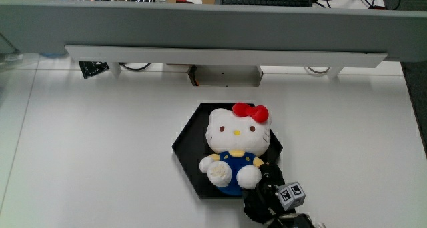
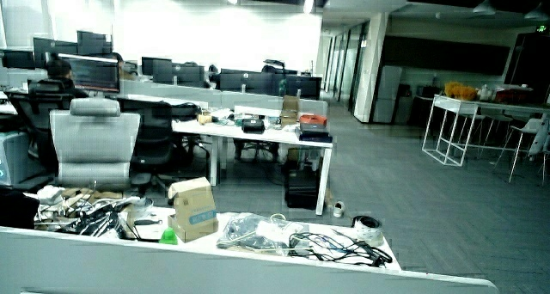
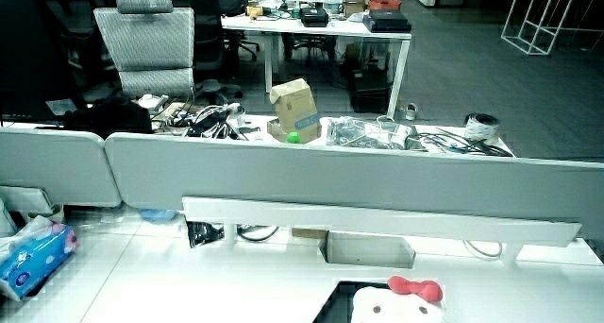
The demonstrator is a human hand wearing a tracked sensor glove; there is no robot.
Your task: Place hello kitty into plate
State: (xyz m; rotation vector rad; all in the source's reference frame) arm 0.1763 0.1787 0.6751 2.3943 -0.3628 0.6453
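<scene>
Hello kitty [image 1: 235, 148] sits upright in the black plate [image 1: 189, 139]; the hand [image 1: 270, 200], lower centre, fingers indiscernible, rests beside her.

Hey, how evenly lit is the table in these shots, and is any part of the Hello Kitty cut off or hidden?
Main view: the table is evenly lit with no harsh glare; the Hello Kitty sits whole in the black plate, the hand at the plate's near corner. A side view crops the toy, showing only its head top and bow; the remaining side view shows only the office.

White table [image 1: 100, 141], tissue pack [image 3: 28, 259] at its edge
</scene>
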